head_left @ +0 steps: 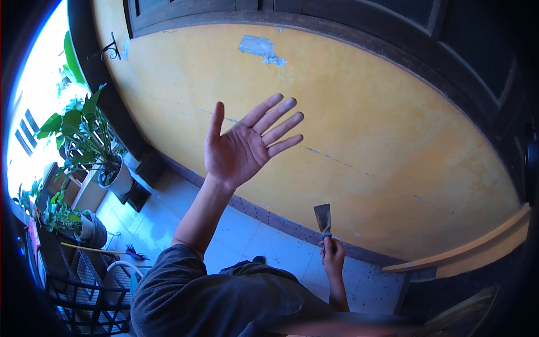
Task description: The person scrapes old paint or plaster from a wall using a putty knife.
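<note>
My left hand (238, 143) is raised in front of a yellow wall (370, 112), its palm toward me and the fingers and thumb spread. Nothing is in it, and it looks apart from the wall. Lower and to the right, my right hand (333, 255) is closed round the handle of a putty knife (323, 218). The knife's flat, widening metal blade points up, near the foot of the wall. High on the wall is a bare grey patch (261, 49) where paint has come off. Thin pale scratches (337, 160) run across the paint further down.
Potted plants (118, 175) stand at the left beside a dark post. A dark metal rack (84, 292) and a yellow-handled tool (92, 248) are at lower left. Dark specks lie on the tiled floor (241, 230). Dark woodwork (359, 28) spans the top; a ledge (466, 250) juts out at right.
</note>
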A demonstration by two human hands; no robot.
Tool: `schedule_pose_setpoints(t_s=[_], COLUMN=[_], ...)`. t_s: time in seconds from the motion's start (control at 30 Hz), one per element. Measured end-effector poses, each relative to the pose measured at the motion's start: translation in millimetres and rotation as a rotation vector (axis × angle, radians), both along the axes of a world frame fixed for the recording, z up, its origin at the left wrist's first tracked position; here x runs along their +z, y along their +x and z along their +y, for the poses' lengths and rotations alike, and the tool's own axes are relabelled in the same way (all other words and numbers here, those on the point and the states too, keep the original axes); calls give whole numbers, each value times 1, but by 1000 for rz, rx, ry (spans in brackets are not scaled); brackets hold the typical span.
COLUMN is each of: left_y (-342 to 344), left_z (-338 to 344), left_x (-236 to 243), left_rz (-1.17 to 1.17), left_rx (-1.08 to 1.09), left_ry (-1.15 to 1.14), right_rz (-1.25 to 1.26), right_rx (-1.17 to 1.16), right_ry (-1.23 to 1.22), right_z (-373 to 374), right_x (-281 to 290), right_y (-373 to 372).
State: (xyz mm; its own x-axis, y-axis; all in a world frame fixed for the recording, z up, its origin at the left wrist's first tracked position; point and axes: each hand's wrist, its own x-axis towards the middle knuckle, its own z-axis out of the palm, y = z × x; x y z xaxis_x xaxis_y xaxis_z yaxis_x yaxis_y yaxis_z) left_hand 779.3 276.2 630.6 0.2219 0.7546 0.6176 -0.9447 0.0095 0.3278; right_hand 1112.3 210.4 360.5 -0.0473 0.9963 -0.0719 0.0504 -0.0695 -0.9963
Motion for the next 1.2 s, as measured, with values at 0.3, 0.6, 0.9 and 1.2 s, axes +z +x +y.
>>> schedule_pose_setpoints(t_s=[0.3, 0.6, 0.9, 1.2], left_y=[-24, -171, -265, -324], left_z=[24, 42, 120, 234], left_x=[-45, -109, -139, -228], left_rz=[1016, 1527, 1517, 1239], left_rx=[1230, 2210, 2279, 2392], left_ry=[-400, -147, 204, 533], right_rz=[18, 3, -319, -751], right_rx=[-152, -298, -315, -442], right_ry=[-165, -13, 693, 1163], right_z=[-17, -19, 90, 143], right_x=[1, -9, 120, 225], right_y=[32, 24, -118, -228])
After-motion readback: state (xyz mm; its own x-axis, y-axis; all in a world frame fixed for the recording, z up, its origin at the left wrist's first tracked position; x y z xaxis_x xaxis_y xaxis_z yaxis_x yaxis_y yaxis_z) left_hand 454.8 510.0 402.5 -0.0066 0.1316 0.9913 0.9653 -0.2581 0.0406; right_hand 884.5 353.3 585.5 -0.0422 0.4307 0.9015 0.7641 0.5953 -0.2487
